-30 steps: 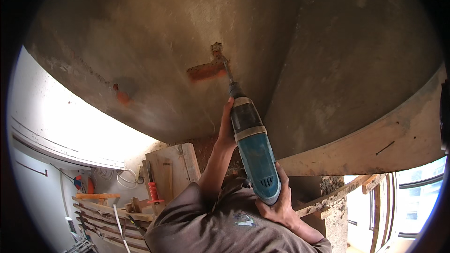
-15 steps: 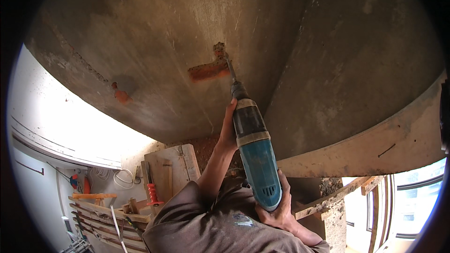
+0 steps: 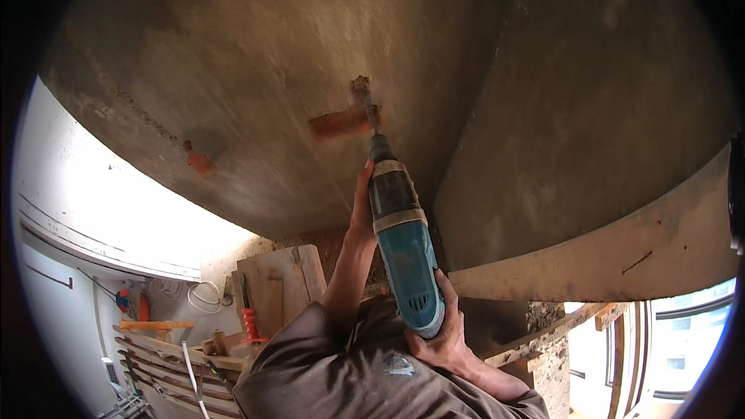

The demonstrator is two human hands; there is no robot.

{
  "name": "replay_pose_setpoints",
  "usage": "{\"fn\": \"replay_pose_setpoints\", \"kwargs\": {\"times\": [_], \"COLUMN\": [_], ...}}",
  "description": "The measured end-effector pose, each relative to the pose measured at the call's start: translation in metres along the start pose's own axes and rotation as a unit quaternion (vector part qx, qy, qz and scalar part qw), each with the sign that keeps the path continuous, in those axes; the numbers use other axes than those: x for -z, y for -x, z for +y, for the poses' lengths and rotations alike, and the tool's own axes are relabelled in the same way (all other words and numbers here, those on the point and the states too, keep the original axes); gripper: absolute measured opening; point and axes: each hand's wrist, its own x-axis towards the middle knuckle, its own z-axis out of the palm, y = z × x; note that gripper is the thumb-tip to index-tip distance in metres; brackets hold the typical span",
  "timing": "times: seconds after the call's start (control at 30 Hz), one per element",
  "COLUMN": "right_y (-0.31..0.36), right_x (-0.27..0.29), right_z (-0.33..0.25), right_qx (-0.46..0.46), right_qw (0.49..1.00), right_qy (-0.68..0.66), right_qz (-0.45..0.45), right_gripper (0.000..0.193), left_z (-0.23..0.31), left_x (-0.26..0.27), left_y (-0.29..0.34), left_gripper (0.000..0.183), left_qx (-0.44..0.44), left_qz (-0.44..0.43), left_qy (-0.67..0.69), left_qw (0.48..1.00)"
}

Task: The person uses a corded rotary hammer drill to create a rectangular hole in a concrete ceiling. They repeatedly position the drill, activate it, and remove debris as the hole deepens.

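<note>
My two hands hold a teal and black rotary hammer (image 3: 405,252), its long body pointing up at a grey plastered wall (image 3: 264,70). Around the front of the tool, near its chuck, my left hand (image 3: 362,206) is closed, with most of its fingers hidden behind the body. My right hand (image 3: 444,341) grips the rear end. The thin metal bit (image 3: 374,119) crosses the right end of an orange-red chipped patch (image 3: 335,126). Its tip is at the small rough hole (image 3: 359,84) just above; how deep it reaches is unclear.
A smaller orange patch (image 3: 199,161) marks the wall to the left. Lower left are a red-handled chisel (image 3: 251,324), wooden boards (image 3: 291,275), a slatted timber stack (image 3: 174,368) and a white cable (image 3: 203,295). Timber beams (image 3: 555,330) and a bright window (image 3: 691,341) lie lower right.
The rotary hammer and both hands have shifted left and the tool stands more upright. The bit has moved from the hole's right edge into line with it, and the chipped area looks hazier.
</note>
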Motion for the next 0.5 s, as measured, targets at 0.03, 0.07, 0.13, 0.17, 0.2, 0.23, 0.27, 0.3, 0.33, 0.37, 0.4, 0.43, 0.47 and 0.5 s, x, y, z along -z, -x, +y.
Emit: {"fn": "replay_pose_setpoints", "kwargs": {"times": [0.03, 0.07, 0.13, 0.17, 0.2, 0.23, 0.27, 0.3, 0.33, 0.37, 0.4, 0.43, 0.47, 0.5], "right_y": [-0.004, -0.009, -0.008, -0.012, -0.019, -0.023, -0.013, -0.009, -0.004, 0.001, 0.006, 0.008, 0.010, 0.010], "right_x": [0.000, -0.001, -0.005, -0.004, 0.000, 0.004, 0.003, 0.006, 0.010, 0.014, 0.016, 0.020, 0.023, 0.027], "right_z": [0.002, 0.006, 0.013, 0.010, 0.006, 0.003, 0.012, 0.009, 0.003, -0.003, -0.008, -0.012, -0.016, -0.020], "right_qx": [0.003, 0.006, 0.012, 0.023, 0.035, 0.048, 0.049, 0.034, 0.020, 0.005, 0.004, 0.011, 0.018, 0.028], "right_qw": [1.000, 1.000, 1.000, 1.000, 0.999, 0.997, 0.999, 0.999, 1.000, 1.000, 1.000, 1.000, 1.000, 0.999], "right_qy": [0.000, -0.001, -0.013, 0.007, 0.032, 0.057, 0.019, 0.014, 0.009, 0.004, 0.000, 0.009, 0.017, 0.024], "right_qz": [-0.003, -0.006, -0.014, -0.014, -0.011, -0.008, -0.001, -0.006, -0.011, -0.016, -0.012, -0.005, 0.002, 0.008], "right_gripper": [0.095, 0.096, 0.096, 0.096, 0.096, 0.095, 0.096, 0.096, 0.097, 0.097, 0.100, 0.099, 0.099, 0.099], "left_z": [0.003, 0.005, 0.005, 0.006, 0.007, 0.006, 0.003, -0.001, -0.004, -0.009, -0.009, -0.010, -0.010, -0.008], "left_x": [0.003, 0.009, 0.018, 0.021, 0.020, 0.019, 0.017, 0.016, 0.013, 0.007, -0.004, -0.013, -0.024, -0.030], "left_y": [-0.004, -0.010, -0.015, -0.019, -0.024, -0.022, -0.018, -0.011, -0.007, -0.003, -0.001, 0.002, 0.005, 0.006], "left_gripper": [0.062, 0.062, 0.061, 0.060, 0.059, 0.059, 0.058, 0.058, 0.057, 0.056, 0.056, 0.053, 0.050, 0.047], "left_qx": [-0.020, -0.040, -0.049, -0.040, -0.030, -0.029, -0.028, -0.024, -0.024, -0.024, -0.029, -0.022, -0.016, -0.012], "left_qz": [0.000, 0.001, 0.009, 0.013, 0.013, 0.011, 0.009, 0.013, 0.005, -0.003, -0.016, -0.024, -0.032, -0.040], "left_qy": [-0.011, -0.022, -0.015, 0.001, 0.020, 0.019, 0.018, 0.017, 0.025, 0.033, 0.038, 0.049, 0.061, 0.069], "left_qw": [1.000, 0.999, 0.999, 0.999, 0.999, 0.999, 0.999, 0.999, 0.999, 0.999, 0.999, 0.998, 0.998, 0.997]}}
